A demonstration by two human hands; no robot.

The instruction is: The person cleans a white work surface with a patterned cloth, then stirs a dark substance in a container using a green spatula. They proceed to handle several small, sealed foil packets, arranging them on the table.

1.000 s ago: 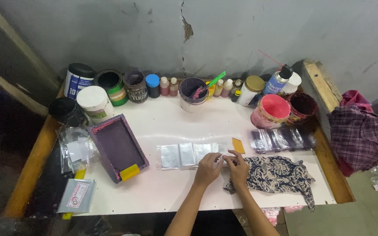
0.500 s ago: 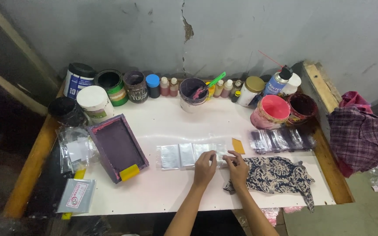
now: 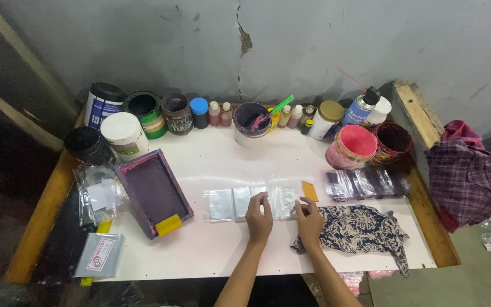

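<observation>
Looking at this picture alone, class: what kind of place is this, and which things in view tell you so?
Probably a small screen-printing workbench. A framed printing screen lies on the white table, stained ink tubs and small bottles line the wall, and both hands, left hand and right hand, rest on a row of silvery pouches.

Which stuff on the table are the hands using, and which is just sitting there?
In use:
- left hand and right hand on the clear plastic pouches
- small orange card beside them

Just sitting there:
- purple framed screen
- paint pots
- patterned cloth
- stack of pouches
</observation>
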